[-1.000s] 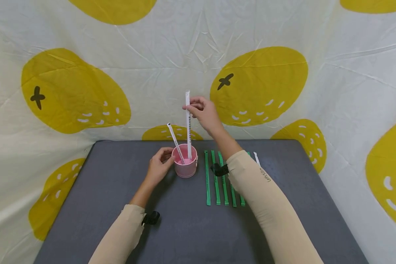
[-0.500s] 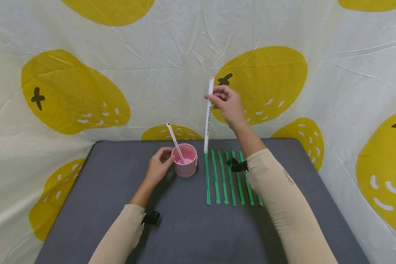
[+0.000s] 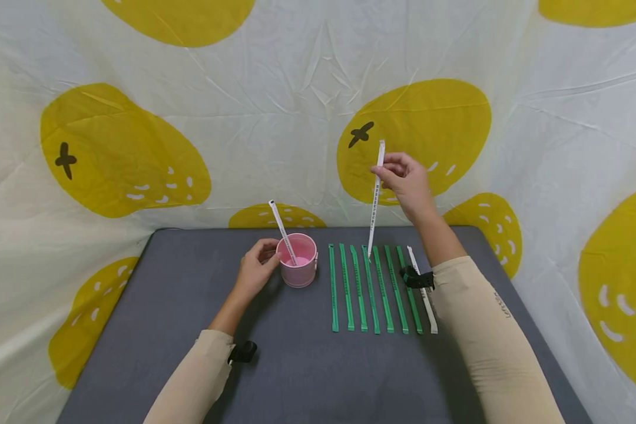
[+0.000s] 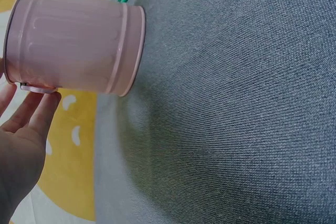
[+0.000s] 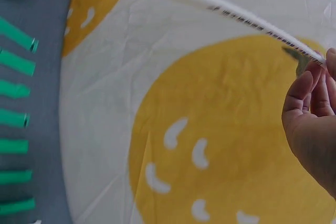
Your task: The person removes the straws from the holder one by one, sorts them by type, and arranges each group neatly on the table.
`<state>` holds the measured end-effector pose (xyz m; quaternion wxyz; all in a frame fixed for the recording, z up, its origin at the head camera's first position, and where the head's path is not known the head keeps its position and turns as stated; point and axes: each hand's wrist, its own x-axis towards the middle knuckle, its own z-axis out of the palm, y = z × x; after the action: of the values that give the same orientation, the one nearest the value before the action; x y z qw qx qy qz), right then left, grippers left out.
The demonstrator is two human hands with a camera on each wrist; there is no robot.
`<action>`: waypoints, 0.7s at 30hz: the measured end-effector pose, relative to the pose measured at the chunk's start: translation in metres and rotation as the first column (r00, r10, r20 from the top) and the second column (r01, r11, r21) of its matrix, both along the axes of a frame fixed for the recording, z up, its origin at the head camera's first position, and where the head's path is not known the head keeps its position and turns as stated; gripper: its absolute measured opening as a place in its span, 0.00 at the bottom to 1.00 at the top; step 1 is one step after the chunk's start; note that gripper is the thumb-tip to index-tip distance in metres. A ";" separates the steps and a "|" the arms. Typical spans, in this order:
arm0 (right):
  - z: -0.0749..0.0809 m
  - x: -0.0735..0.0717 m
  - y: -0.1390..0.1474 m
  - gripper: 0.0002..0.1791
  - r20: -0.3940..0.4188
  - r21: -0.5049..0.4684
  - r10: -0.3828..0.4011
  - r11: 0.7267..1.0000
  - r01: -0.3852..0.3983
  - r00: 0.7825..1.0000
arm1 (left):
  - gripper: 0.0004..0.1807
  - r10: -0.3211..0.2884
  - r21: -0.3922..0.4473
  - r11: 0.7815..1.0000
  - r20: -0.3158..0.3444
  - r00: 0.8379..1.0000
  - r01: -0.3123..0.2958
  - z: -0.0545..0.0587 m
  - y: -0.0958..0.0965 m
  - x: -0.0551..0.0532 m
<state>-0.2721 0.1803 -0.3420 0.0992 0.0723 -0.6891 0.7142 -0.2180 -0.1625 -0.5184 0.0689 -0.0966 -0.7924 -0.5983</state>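
Note:
My right hand (image 3: 410,185) pinches a white paper-wrapped straw (image 3: 374,212) near its top, with the lower end hanging over the row of green-wrapped straws (image 3: 345,288). In the right wrist view, printed dark lettering runs along this white straw (image 5: 247,20). My left hand (image 3: 254,265) holds the small pink bucket (image 3: 298,275) at its left side. The left wrist view has fingers (image 4: 44,114) at the bucket's side handle; the thumb is mostly out of that frame. Another white-wrapped straw (image 3: 282,229) leans inside the bucket, its top sticking out above the rim.
Several green-wrapped straws lie side by side on the dark grey table (image 3: 297,371), right of the bucket. One white-wrapped straw (image 3: 426,303) lies at the row's right end, partly behind my right wrist strap. A lemon-print cloth (image 3: 275,118) hangs behind the table.
My right hand has carried the pinched straw from above the bucket rightward, over the green straws. My left hand and the bucket have stayed in place.

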 end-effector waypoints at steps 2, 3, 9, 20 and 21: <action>-0.005 0.002 0.011 0.12 0.013 0.020 -0.008 1.000 0.008 1.000 | 0.18 0.003 -0.002 1.000 -0.003 1.000 -0.003 0.000 0.000 0.000; -0.008 0.003 0.016 0.12 0.018 0.024 -0.009 1.000 0.008 1.000 | 0.18 0.005 -0.002 1.000 -0.004 1.000 -0.005 0.000 0.000 -0.001; -0.024 0.008 0.044 0.09 0.044 0.080 -0.028 0.997 0.025 0.999 | 0.18 0.006 0.001 1.000 0.000 1.000 -0.006 -0.001 0.000 -0.002; -0.046 0.018 0.075 0.05 0.109 0.226 -0.084 0.972 0.058 0.990 | 0.18 -0.005 0.009 1.000 0.017 1.000 0.005 0.000 -0.003 -0.001; -0.048 0.018 0.077 0.06 0.118 0.239 -0.090 0.969 0.059 0.989 | 0.18 -0.004 0.007 1.000 0.017 1.000 0.004 0.000 -0.002 -0.002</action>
<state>-0.2537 0.2574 -0.3899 0.0725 0.0117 -0.7758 0.6267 -0.2195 -0.1649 -0.5184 0.0611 -0.0926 -0.7906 -0.6021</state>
